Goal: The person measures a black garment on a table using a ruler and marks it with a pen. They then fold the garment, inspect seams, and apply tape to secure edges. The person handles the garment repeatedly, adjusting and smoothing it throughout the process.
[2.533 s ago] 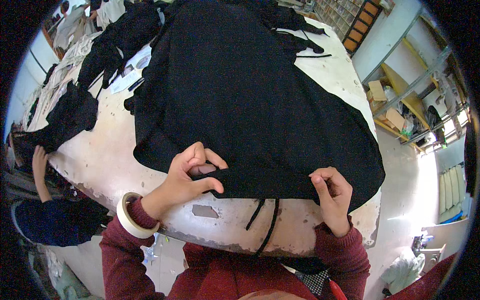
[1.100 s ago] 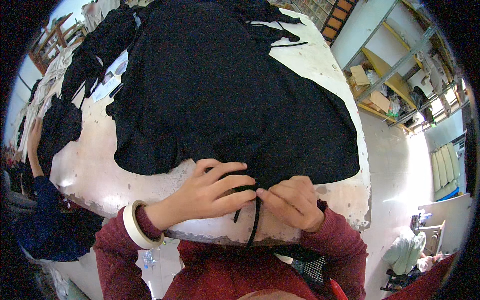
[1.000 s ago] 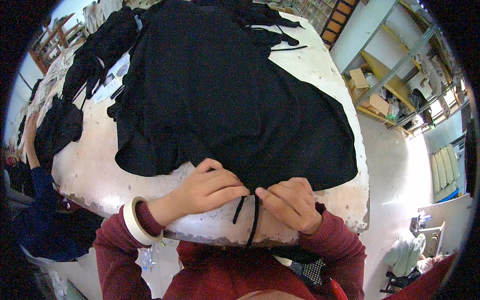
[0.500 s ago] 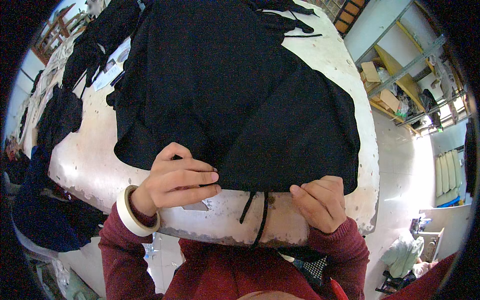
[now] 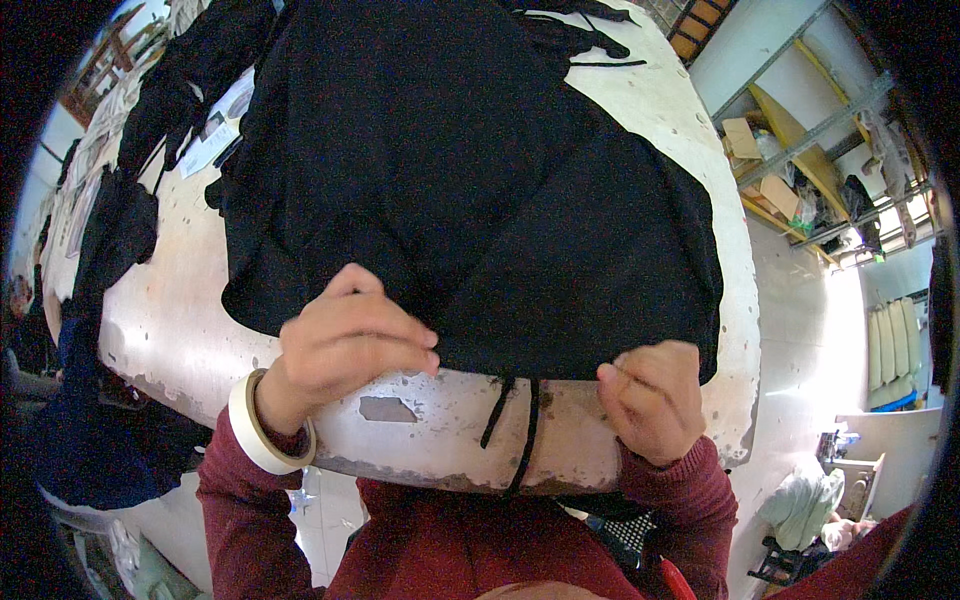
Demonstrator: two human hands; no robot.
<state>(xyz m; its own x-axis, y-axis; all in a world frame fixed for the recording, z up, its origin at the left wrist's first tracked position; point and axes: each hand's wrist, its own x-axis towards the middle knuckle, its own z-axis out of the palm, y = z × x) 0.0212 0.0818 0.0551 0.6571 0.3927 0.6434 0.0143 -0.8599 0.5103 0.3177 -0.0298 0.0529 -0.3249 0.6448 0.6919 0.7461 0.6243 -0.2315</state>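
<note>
A large black fabric garment (image 5: 450, 180) is lying spread over a worn, whitish worktable with chipped paint (image 5: 190, 330), its near hem sitting just back from the table's front edge. The left hand (image 5: 345, 345) is gripping that hem left of centre, fingers curled over and closed tight on a fold of the cloth, with the thumb tucked beneath. The right hand (image 5: 650, 400) is pinching the hem near the garment's right corner, fingers bent and closed on the cloth edge. Two thin black drawstring cords (image 5: 515, 425) are hanging from the hem between the hands, trailing down over the table's front edge. A roll of cream-coloured masking tape (image 5: 262, 428) is sitting around the left wrist like a bangle, above a dark red sleeve (image 5: 235, 510). More dark garments (image 5: 120, 220) are lying in heaps along the far left part of the table, beside some white paper sheets (image 5: 215, 140). A person in dark blue clothing (image 5: 60, 420) is sitting at the table's left side. Metal shelving holding cardboard boxes (image 5: 790, 170) is standing off to the right
</note>
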